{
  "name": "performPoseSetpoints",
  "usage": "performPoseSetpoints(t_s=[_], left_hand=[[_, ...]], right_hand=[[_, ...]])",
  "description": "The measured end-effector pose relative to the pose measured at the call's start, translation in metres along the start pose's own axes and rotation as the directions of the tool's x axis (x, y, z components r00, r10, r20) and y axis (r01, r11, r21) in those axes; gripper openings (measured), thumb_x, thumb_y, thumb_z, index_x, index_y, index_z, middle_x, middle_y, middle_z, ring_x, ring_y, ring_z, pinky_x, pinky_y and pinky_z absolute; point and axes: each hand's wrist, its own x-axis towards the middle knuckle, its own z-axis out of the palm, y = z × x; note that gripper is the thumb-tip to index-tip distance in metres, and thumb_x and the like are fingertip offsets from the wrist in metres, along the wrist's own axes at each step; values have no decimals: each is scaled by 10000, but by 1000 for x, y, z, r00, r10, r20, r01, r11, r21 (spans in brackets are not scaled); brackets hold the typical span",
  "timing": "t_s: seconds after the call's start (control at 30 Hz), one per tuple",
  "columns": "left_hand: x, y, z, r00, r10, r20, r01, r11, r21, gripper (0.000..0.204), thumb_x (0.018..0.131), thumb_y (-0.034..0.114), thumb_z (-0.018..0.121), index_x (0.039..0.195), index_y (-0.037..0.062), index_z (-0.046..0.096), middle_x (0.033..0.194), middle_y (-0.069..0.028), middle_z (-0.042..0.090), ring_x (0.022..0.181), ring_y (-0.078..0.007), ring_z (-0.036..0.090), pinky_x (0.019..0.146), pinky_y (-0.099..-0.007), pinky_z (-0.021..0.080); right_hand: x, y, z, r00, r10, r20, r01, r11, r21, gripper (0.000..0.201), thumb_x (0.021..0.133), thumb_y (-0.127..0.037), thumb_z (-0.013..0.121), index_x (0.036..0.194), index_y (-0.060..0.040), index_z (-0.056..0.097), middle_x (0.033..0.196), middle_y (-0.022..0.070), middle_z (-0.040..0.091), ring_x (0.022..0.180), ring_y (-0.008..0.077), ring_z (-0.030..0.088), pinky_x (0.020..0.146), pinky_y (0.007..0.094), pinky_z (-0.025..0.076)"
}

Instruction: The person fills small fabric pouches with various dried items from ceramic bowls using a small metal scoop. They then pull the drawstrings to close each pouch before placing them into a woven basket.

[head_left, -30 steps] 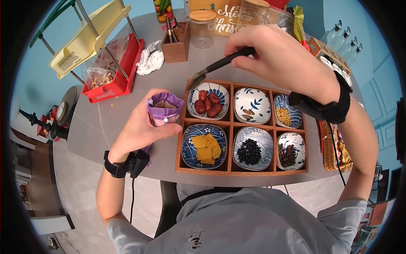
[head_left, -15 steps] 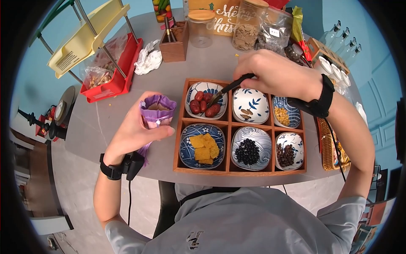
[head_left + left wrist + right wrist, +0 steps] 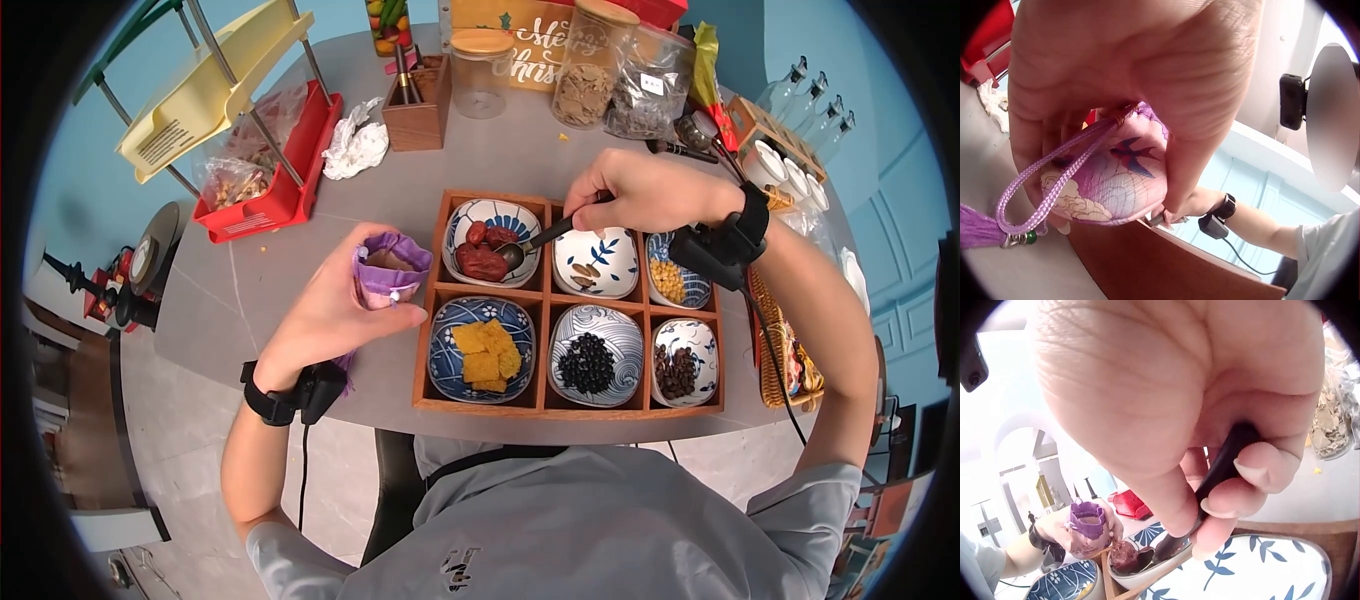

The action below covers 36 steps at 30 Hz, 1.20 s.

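Note:
My left hand holds a small purple drawstring pouch, its gathered mouth upward, left of a wooden compartment box. The left wrist view shows a bird print on the pouch and a braided cord with a tassel. My right hand grips a black-handled spoon, reaching over the leaf-patterned bowl. The spoon's head lies among red dates in the back-left bowl. In the right wrist view, fingers and thumb pinch the handle.
Other bowls hold yellow crisp pieces, black beans, dark coffee-like beans and yellow kernels. Behind stand lidded jars, a wooden holder and crumpled tissue. A tiered rack is left, a wicker basket right.
The spoon has come down from above the box's back-left corner into the dates, which have shifted and bunched. The pouch moved slightly left, then back right.

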Motion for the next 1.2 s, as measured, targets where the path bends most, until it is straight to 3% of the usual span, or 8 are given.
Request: performPoseSetpoints(t_s=[0.3, 0.4, 0.6, 0.7, 0.8, 1.0, 1.1, 1.2], left_hand=[[12, 9, -8, 997, 79, 4, -75, 928, 364, 615, 716, 88, 855, 1245, 44, 543, 1102, -163, 642, 1003, -320, 652, 875, -387, 516], [15, 10, -9, 992, 123, 19, -117, 866, 486, 657, 703, 61, 854, 1281, 57, 542, 1099, -129, 634, 956, -254, 643, 855, -349, 526], [23, 7, -10, 985, 148, 87, -172, 833, 527, 643, 687, 37, 837, 1265, 48, 556, 1116, -138, 617, 918, -294, 625, 822, -368, 528], [26, 1, -9, 971, 215, 107, -239, 826, 511, 641, 697, 38, 837, 1271, 49, 552, 1091, -117, 622, 888, -257, 628, 801, -356, 530], [24, 16, -7, 995, 21, 100, -62, 900, 431, 565, 719, 62, 811, 1227, 50, 564, 1073, -151, 637, 994, -325, 637, 876, -401, 511], [22, 9, -12, 992, -82, 98, 62, 980, 190, 576, 745, 85, 840, 1246, 42, 559, 1027, -71, 667, 881, -139, 631, 801, -315, 534], [17, -4, -19, 998, -21, 56, 14, 992, 126, 600, 751, 63, 856, 1262, 40, 542, 1045, -61, 664, 885, -126, 632, 789, -298, 535], [6, -5, -30, 998, -52, 25, 55, 989, -139, 636, 765, 45, 866, 1297, 53, 518, 1062, -65, 660, 877, -128, 642, 751, -285, 549]], right_hand=[[5, 6, 8, 994, 98, 41, -103, 983, 153, 209, 970, -118, 666, 1085, 41, 738, 877, 30, 738, 804, 89, 648, 734, 270, 518], [7, 6, 9, 995, 94, 28, -98, 977, 189, 209, 972, -118, 660, 1079, 45, 737, 880, 26, 736, 801, 85, 643, 730, 263, 514], [13, -3, -2, 998, 60, -8, -57, 983, 174, 206, 941, -149, 676, 1017, 25, 756, 838, 34, 724, 769, 105, 648, 724, 272, 523], [25, -18, -7, 997, 75, -12, -74, 991, 112, 199, 952, -155, 671, 995, 18, 757, 790, 22, 703, 731, 88, 627, 681, 265, 505], [32, -44, -11, 998, 58, 2, -58, 998, 25, 189, 954, -155, 661, 949, 12, 749, 750, 11, 681, 697, 76, 605, 642, 262, 486], [32, -70, -15, 995, -39, -87, 36, 999, -34, 184, 951, -147, 647, 870, 6, 712, 729, 1, 664, 669, 68, 581, 614, 261, 460], [7, -69, -33, 987, -28, -161, 29, 1000, -1, 148, 966, -135, 632, 899, -10, 676, 719, -16, 646, 643, 46, 543, 578, 244, 419], [-39, -57, -47, 961, 101, -256, -99, 995, 19, 71, 991, -115, 603, 999, -45, 602, 711, -43, 615, 612, 3, 478, 522, 215, 347]])
